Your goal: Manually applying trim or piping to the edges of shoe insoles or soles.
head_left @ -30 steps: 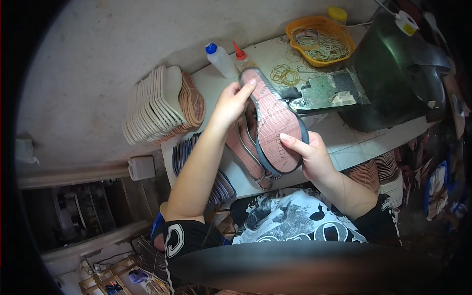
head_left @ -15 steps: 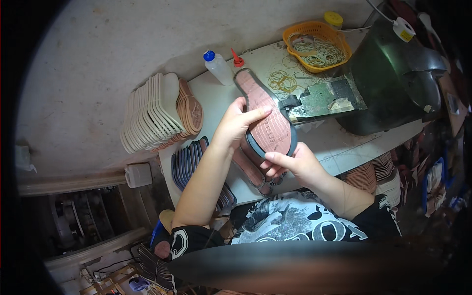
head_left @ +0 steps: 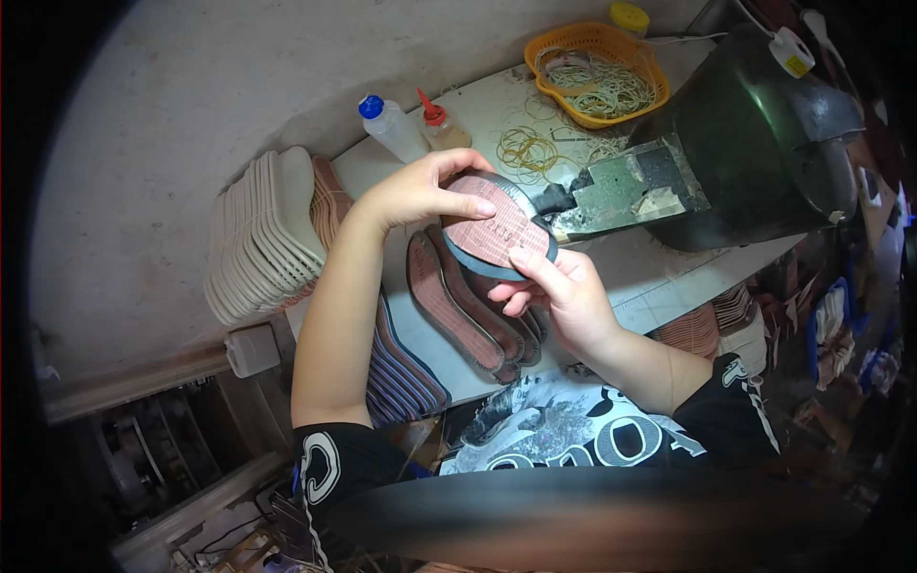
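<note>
Both hands hold a pinkish-brown shoe insole [head_left: 489, 239] with a dark rim and stamped marks. My left hand [head_left: 427, 194] has its thumb on the upper face and its fingers curled over the far end. My right hand [head_left: 570, 291] pinches the near, rounded end between thumb and fingers. The insole's right edge lies against the dark tip of the green machine arm [head_left: 626, 189]; whether it touches I cannot tell. Below my hands, several similar insoles [head_left: 457, 320] lie overlapped on the white table [head_left: 626, 272].
White insoles [head_left: 263, 234] stand in a row at the left, with pinkish ones [head_left: 330, 202] behind. Dark-edged insoles [head_left: 406, 368] line the near left. Two squeeze bottles [head_left: 394, 129], loose rubber bands [head_left: 527, 153] and an orange basket [head_left: 597, 72] sit far back. The machine's dark green body [head_left: 755, 153] fills the right.
The insole has turned and now looks shorter, its far end bent or tilted away. My left hand has moved left and up to that end; my right hand remains at the near end.
</note>
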`<state>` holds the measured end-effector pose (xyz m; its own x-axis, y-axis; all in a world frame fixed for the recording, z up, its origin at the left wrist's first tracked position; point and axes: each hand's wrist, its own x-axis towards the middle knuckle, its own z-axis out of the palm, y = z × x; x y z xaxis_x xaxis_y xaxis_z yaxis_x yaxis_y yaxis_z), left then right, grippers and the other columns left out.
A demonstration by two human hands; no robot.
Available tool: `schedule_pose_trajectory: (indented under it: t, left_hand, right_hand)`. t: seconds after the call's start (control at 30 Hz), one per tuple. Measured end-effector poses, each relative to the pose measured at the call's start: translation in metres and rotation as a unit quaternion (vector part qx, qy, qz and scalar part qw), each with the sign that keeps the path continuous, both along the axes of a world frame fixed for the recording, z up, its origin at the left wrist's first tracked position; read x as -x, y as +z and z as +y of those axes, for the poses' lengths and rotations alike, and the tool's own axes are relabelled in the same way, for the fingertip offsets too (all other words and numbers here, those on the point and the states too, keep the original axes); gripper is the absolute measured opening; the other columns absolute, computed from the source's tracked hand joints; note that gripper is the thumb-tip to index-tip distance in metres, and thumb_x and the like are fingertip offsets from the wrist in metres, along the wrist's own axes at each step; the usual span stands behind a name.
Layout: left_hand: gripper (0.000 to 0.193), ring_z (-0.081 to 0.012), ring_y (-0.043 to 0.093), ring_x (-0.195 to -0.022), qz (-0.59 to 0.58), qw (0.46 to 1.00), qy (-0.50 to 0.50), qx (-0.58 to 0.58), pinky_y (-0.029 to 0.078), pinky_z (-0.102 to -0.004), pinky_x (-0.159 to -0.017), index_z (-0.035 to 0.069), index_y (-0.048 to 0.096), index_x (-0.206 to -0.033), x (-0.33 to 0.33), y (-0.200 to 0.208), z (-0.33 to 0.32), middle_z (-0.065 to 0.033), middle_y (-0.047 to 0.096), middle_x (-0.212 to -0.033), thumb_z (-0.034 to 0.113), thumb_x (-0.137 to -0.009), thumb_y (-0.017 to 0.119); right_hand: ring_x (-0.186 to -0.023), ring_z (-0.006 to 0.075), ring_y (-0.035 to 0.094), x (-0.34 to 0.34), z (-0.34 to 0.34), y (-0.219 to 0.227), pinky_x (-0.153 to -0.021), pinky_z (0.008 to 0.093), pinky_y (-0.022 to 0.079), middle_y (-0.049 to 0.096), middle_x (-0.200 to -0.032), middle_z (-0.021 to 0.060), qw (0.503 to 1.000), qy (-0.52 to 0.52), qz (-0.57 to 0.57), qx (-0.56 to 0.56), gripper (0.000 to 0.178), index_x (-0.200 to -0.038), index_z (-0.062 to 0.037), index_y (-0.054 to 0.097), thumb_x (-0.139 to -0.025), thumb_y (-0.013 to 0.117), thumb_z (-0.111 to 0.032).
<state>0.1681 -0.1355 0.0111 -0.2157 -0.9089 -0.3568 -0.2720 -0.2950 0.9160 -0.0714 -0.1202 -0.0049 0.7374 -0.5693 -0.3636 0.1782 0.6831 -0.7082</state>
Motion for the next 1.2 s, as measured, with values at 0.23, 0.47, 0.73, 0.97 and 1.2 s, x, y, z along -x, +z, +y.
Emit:
schedule_pose_trajectory:
  t: [0.23,0.47,0.73,0.97,1.2]
  left_hand:
    - [0.043,-0.0091,0.051,-0.08,-0.082,0.996,0.013,-0.026,0.043,-0.0241,-0.069,0.004,0.056,-0.098,-0.002,0.021,0.017,-0.0004,0.056,-0.085,0.036,-0.076,0.076]
    - [0.041,-0.0071,0.054,-0.075,-0.046,0.995,0.037,-0.083,0.047,-0.0249,-0.066,0.0,0.062,-0.093,0.018,0.026,0.049,-0.0014,0.062,-0.082,0.036,-0.079,0.074]
    - [0.042,-0.0076,0.055,-0.049,-0.066,0.974,0.19,-0.109,0.045,-0.0224,-0.044,0.002,0.064,-0.074,0.074,0.032,0.075,-0.0038,0.062,-0.063,0.043,-0.082,0.07]
    - [0.047,-0.0138,0.061,-0.046,-0.012,0.956,0.246,-0.161,0.051,-0.0237,-0.042,-0.003,0.062,-0.082,0.095,0.034,0.081,-0.0083,0.063,-0.064,0.044,-0.084,0.067]
    - [0.039,-0.007,0.046,-0.04,-0.081,0.938,0.333,-0.046,0.034,-0.0207,-0.037,0.001,0.058,-0.076,0.101,0.02,0.087,-0.0016,0.052,-0.05,0.037,-0.079,0.074]
  right_hand:
    - [-0.065,0.0138,0.065,0.0,-0.011,0.005,-0.064,0.0233,0.053,0.069,-0.087,0.0158,0.999,0.04,0.035,-0.007,0.034,-0.101,0.0046,0.063,-0.095,0.054,-0.028]
    - [-0.063,0.0137,0.065,0.007,-0.011,-0.004,-0.063,0.0245,0.053,0.069,-0.081,0.0117,0.999,0.03,0.038,0.018,0.033,-0.089,0.0028,0.067,-0.092,0.059,-0.029]
    - [-0.086,0.0121,0.062,0.022,-0.004,0.008,-0.078,0.026,0.05,0.065,-0.098,0.0084,0.989,0.089,0.02,0.114,0.033,-0.108,0.0018,0.059,-0.086,0.066,-0.022]
    - [-0.103,0.0189,0.056,0.043,0.018,-0.016,-0.088,0.0348,0.047,0.059,-0.111,0.0157,0.951,0.058,0.039,0.302,0.044,-0.119,0.0035,0.045,-0.086,0.065,-0.017]
    - [-0.088,0.0118,0.058,0.039,-0.015,-0.012,-0.076,0.029,0.049,0.063,-0.1,0.0096,0.958,0.167,0.028,0.233,0.037,-0.117,0.0021,0.049,-0.088,0.063,-0.017]
